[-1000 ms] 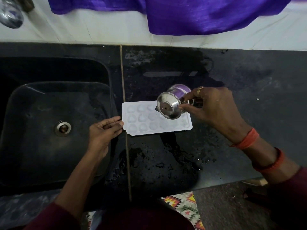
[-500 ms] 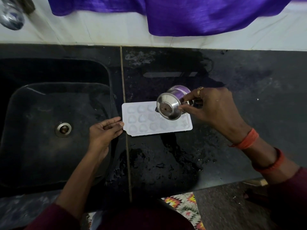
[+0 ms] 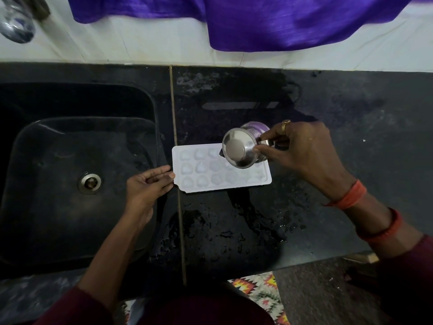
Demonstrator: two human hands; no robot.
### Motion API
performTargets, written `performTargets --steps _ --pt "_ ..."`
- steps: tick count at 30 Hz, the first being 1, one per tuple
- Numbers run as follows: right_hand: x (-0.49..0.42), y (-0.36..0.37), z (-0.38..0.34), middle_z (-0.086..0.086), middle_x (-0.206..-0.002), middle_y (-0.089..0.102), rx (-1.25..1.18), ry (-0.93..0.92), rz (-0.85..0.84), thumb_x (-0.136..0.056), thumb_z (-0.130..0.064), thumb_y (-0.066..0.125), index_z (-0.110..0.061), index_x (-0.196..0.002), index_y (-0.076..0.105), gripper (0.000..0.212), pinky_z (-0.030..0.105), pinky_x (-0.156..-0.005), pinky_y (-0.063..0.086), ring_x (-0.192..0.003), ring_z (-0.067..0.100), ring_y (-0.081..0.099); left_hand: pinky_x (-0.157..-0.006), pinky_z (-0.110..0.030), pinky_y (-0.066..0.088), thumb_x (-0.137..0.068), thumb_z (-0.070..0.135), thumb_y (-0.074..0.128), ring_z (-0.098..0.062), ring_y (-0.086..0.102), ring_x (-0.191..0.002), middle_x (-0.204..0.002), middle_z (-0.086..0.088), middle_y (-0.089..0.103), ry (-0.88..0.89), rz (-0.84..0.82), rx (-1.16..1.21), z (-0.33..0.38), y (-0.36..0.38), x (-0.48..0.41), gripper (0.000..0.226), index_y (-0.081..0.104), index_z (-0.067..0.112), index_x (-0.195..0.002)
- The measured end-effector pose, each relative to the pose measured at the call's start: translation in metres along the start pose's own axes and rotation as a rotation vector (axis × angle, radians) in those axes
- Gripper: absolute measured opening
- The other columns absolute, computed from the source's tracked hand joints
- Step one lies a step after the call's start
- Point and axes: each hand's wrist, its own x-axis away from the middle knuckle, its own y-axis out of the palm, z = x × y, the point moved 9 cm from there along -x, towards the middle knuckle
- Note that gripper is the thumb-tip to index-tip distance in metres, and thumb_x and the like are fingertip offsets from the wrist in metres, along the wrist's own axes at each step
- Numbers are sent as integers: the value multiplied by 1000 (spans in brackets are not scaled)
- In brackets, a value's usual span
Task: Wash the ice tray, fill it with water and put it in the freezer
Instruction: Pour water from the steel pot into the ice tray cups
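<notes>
A white ice tray (image 3: 203, 171) with rounded cells lies flat on the black counter, just right of the sink. My right hand (image 3: 302, 151) grips a small steel cup (image 3: 241, 150), tipped sideways over the tray's right half with its mouth facing left. My left hand (image 3: 146, 184) lies at the tray's left edge with straight fingertips touching it. Whether water is flowing from the cup I cannot tell.
A black sink (image 3: 70, 184) with a steel drain (image 3: 89, 182) fills the left. The counter (image 3: 339, 113) is wet in front of the tray. A purple cloth (image 3: 269, 22) hangs over the white wall behind. A steel tap (image 3: 16, 26) shows at top left.
The cup has tipped a little further, so its inside faces me more. Both hands and the tray stay where they were.
</notes>
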Motion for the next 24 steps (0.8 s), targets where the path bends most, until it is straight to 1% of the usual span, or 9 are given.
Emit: performTargets --steps 4,8,11,14,16,19,24 --pt "-3 -1 1 -4 -80 76 -9 2 3 -78 -48 79 -22 -92 79 30 36 -67 62 -69 8 70 -75 -20 61 -85 0 76 -7 74 -77 -85 -3 78 2 2 2 0 0 1 23 72 4 -107" --pt "-6 -2 -1 -2 -81 77 -4 -11 20 -79 -45 81 -19 -92 80 29 31 -67 61 -68 9 70 -74 -20 61 -85 0 76 -8 75 -79 -87 -4 78 2 1 2 1 -1 1 23 72 5 -106" --pt "-9 0 0 -2 -81 77 -18 -13 25 -79 -45 80 -18 -93 79 29 33 -67 61 -68 10 70 -73 -19 60 -84 1 76 -9 75 -80 -90 -7 78 -2 2 6 0 -1 1 23 72 5 -106" --pt "-12 2 1 0 -82 77 -30 -9 36 -79 -44 81 -18 -93 79 30 37 -68 62 -68 12 71 -71 -18 59 -84 1 76 -8 75 -79 -85 -4 78 -5 6 12 0 0 1 21 73 6 -105" --pt "-13 5 1 0 -81 77 -33 -4 40 -78 -43 82 -18 -93 79 29 38 -69 62 -68 13 71 -73 -19 60 -84 1 76 -9 74 -80 -88 -6 78 -6 6 14 0 0 2 21 73 6 -104" --pt "-15 8 2 1 -82 77 -26 -10 41 -78 -41 84 -17 -94 79 29 39 -69 62 -69 14 71 -73 -19 60 -84 1 77 -11 75 -83 -93 -9 78 -10 10 17 1 0 3 22 73 6 -105" --pt "-17 11 3 2 -82 77 -3 -18 47 -78 -40 84 -16 -95 79 30 41 -68 62 -69 16 72 -72 -18 59 -84 2 77 -10 75 -84 -91 -8 78 -4 5 10 1 0 3 23 73 6 -106"
